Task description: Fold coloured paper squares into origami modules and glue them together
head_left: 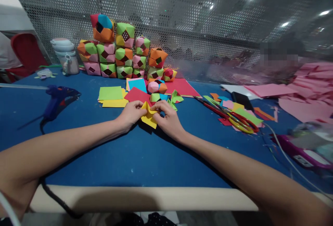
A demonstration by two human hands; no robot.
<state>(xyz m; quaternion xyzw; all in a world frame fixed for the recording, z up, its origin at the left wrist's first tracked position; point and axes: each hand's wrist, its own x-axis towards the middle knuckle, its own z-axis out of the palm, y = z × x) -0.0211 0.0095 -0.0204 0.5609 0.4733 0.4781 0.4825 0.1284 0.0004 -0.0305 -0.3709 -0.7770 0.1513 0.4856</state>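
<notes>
A partly folded piece of yellow paper (150, 119) is held just above the blue table, its creases standing up in the middle. My left hand (131, 114) pinches its left edge between thumb and fingers. On the other side, my right hand (168, 117) grips the upper right part with thumb and forefinger. Right behind the hands lie green folded paper pieces (176, 97), a red sheet (136, 95) and a green sheet (110, 93) on yellow ones. A folded paper ball (157, 86) in pink, orange and blue sits behind the right hand.
Stacked paper cubes (124, 56) stand along the perforated metal screen (208, 28). At left are a blue glue gun (56, 101) and a lidded cup (68, 61). Scissors (241, 122) lie among paper scraps at right, near pink paper (307, 87) and a purple object (299, 153).
</notes>
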